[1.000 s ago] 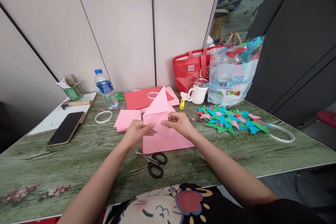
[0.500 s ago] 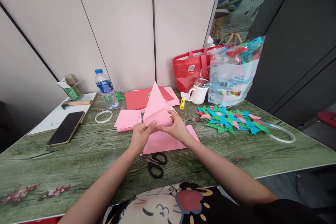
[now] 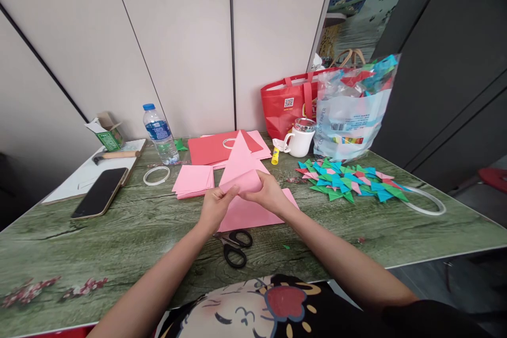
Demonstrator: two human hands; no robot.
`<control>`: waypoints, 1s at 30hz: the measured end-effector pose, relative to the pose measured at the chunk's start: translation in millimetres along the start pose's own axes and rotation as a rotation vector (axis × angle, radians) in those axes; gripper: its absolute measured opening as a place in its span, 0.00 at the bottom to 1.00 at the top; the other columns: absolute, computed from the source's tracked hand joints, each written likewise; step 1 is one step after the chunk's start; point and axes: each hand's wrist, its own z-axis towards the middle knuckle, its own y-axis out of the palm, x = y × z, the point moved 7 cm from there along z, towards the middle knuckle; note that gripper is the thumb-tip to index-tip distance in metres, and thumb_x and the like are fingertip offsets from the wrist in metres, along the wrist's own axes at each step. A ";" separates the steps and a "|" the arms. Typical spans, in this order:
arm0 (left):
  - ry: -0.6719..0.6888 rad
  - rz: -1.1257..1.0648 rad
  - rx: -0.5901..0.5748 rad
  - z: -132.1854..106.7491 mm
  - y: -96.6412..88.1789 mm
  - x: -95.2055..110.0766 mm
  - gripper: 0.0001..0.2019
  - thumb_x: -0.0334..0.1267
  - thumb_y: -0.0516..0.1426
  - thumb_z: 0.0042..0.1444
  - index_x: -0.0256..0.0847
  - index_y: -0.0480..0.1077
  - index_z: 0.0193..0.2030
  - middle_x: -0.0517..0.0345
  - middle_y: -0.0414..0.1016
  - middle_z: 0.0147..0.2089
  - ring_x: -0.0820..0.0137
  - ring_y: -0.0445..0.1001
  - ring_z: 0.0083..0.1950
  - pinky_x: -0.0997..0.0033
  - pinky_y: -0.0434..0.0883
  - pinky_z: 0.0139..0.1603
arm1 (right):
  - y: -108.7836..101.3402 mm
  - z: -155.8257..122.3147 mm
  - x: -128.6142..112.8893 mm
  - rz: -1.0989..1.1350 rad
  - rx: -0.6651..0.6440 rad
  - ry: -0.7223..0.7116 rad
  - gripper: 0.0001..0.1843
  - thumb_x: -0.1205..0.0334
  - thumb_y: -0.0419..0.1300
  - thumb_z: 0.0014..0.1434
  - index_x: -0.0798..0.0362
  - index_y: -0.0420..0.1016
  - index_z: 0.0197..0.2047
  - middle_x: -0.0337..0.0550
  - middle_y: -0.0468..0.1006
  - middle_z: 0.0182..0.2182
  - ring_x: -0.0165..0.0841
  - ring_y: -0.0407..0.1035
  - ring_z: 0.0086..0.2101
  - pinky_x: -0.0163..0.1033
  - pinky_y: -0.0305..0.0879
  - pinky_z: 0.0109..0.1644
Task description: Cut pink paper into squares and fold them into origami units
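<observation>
Both hands pinch one pink sheet of paper (image 3: 240, 163), partly folded, with a pointed tip rising away from me and a folded band across its lower part. My left hand (image 3: 216, 206) is closed on the lower left edge, thumb on top. At the right end of the fold, my right hand (image 3: 267, 194) grips with thumb and fingers. Beneath lies a larger pink paper (image 3: 253, 215) on the table. Black-handled scissors (image 3: 234, 247) rest just nearer to me. Left of the hands sits a stack of pink squares (image 3: 194, 180).
A tape roll (image 3: 156, 176), water bottle (image 3: 160, 134), phone (image 3: 101, 194) and hammer (image 3: 116, 155) are on the left. Red paper (image 3: 206, 149) lies behind. Rightward stand a glue stick (image 3: 275, 156), white mug (image 3: 301, 140), red bag (image 3: 277, 111), plastic bag (image 3: 350, 121) and folded paper pieces (image 3: 348, 179).
The held sheet has tipped back and lowered slightly, its tip shifting right. Its lower part is now bent up into a band between the hands.
</observation>
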 end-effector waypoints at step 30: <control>-0.106 -0.373 0.248 14.5 -31.6 2.9 0.17 0.44 0.64 0.38 0.31 0.69 0.27 0.50 0.77 0.25 0.58 0.77 0.35 0.59 0.73 0.40 | -24.3 15.9 29.2 0.488 0.132 0.177 0.21 0.52 0.64 0.42 0.55 0.69 0.37 0.44 0.78 0.29 0.34 0.74 0.31 0.40 0.71 0.36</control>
